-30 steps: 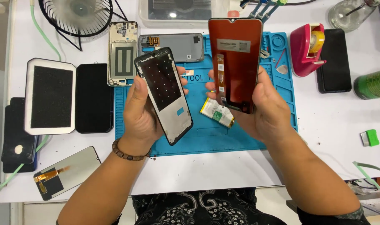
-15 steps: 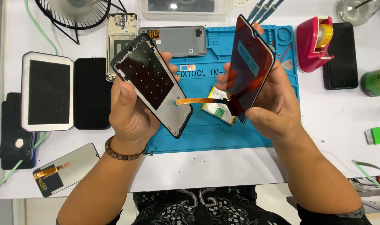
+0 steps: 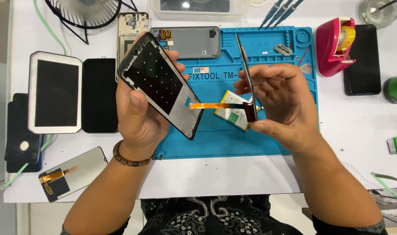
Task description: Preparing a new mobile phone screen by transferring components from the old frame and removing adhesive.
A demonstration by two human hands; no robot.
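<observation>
Head view: your left hand (image 3: 142, 115) grips the black phone frame (image 3: 161, 82) tilted over the blue mat (image 3: 268, 130). Your right hand (image 3: 283, 102) pinches the screen (image 3: 246, 74) edge-on, its orange flex (image 3: 211, 105) reaching the frame, above the battery (image 3: 232, 115).

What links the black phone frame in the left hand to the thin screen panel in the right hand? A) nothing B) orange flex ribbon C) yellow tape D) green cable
B: an orange flex ribbon runs from the phone frame in the left hand across to the screen panel held edge-on in the right hand.
</observation>
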